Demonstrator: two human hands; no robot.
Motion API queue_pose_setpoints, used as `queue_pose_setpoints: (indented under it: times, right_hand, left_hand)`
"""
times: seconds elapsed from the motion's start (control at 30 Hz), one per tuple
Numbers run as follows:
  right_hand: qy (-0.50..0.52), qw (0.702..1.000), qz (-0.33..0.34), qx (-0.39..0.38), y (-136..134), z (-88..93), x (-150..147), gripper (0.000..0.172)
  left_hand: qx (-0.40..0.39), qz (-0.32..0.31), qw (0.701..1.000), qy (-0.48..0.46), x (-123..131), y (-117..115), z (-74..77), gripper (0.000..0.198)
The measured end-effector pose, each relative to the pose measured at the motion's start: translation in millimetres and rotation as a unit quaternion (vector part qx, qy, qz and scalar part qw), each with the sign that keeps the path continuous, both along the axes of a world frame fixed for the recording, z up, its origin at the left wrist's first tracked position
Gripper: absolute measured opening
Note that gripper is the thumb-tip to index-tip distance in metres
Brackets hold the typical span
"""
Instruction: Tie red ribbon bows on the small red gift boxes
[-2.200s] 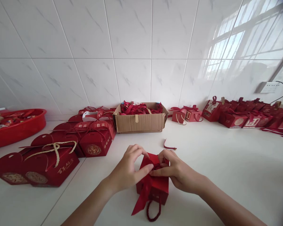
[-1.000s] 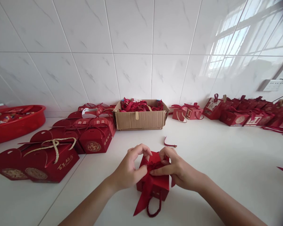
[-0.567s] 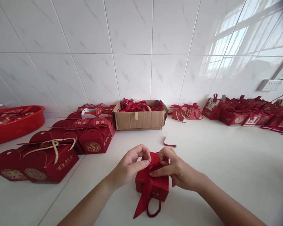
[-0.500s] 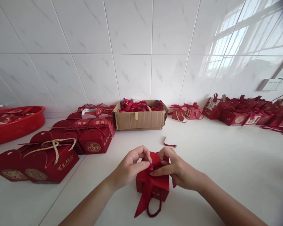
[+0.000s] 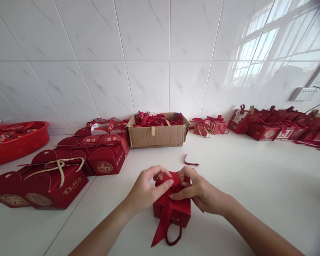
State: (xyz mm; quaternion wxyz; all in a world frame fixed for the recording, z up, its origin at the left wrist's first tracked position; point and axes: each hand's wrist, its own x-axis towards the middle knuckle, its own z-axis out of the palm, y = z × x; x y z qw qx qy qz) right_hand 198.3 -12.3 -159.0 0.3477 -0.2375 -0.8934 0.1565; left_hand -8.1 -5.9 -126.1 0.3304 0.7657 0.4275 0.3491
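the box (image 5: 181, 208) sits at six o'clock, shut it seems, ribbon (image 5: 164, 220) on top, one end hanging toward seven. right hand (image 5: 201, 190) pinches ribbon; left hand's (image 5: 148, 188) grip: cannot tell. tying looks unfinished.

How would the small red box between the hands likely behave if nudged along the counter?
The red box would probably slide rather than roll, given its flat faces. Its crisp, straight edges suggest fairly stiff card, though firm squeezing might dent it. The ribbon tail would likely flop and trail, since it droops over the near side.
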Motion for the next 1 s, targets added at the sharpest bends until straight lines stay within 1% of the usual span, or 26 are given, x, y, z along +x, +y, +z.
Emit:
queue_pose_setpoints:
  times: [0.13, 0.23, 0.3, 0.4, 0.47, 0.57, 0.7, 0.8, 0.87, 0.93, 1.0]
  right_hand:
    - [0.028, 0.999, 0.019, -0.001, 2, -2.6, 1, 0.039]
    - [0.075, 0.997, 0.026, -0.023, 3, -4.6, 1, 0.036]
    - [0.124, 0.99, 0.008, -0.063, 4, -6.1, 1, 0.026]
    - [0.196, 0.971, -0.028, -0.131, 5, -8.2, 0, 0.015]
    - [0.23, 0.959, -0.036, -0.159, 4, -8.7, 0, 0.012]
    - [0.265, 0.944, -0.031, -0.192, 3, -8.3, 1, 0.012]
    - [0.272, 0.938, -0.031, -0.211, 5, -8.7, 3, 0.01]
    - [0.26, 0.94, -0.037, -0.216, 7, -10.2, 4, 0.007]
    - [0.253, 0.942, -0.04, -0.216, 8, -11.0, 6, 0.006]
    - [0.244, 0.946, -0.046, -0.21, 8, -10.8, 8, 0.004]
    - [0.229, 0.952, -0.055, -0.195, 7, -8.9, 9, 0.002]
  left_hand:
    - [0.045, 0.009, 0.997, 0.056, 8, -4, -4.3, 0.016]
    - [0.051, 0.012, 0.996, 0.071, 11, -4, -5.6, 0.016]
    - [0.042, 0.013, 0.997, 0.064, 11, -4, -5.9, 0.016]
    - [0.016, 0.014, 0.999, 0.048, 10, -3, -6.2, 0.016]
    - [-0.003, 0.022, 0.999, 0.041, 9, -2, -6.6, 0.015]
    - [-0.032, 0.033, 0.998, 0.039, 8, -1, -7.4, 0.014]
    - [-0.067, 0.036, 0.996, 0.045, 7, 1, -7.8, 0.017]
    - [-0.057, 0.054, 0.993, 0.088, 5, 0, -5.5, 0.024]
    - [-0.044, 0.06, 0.992, 0.097, 3, -1, -2.7, 0.031]
    - [-0.039, 0.045, 0.996, 0.068, 1, -2, 0.3, 0.031]
    - [-0.051, 0.011, 0.998, 0.018, -2, -3, 2.6, 0.023]
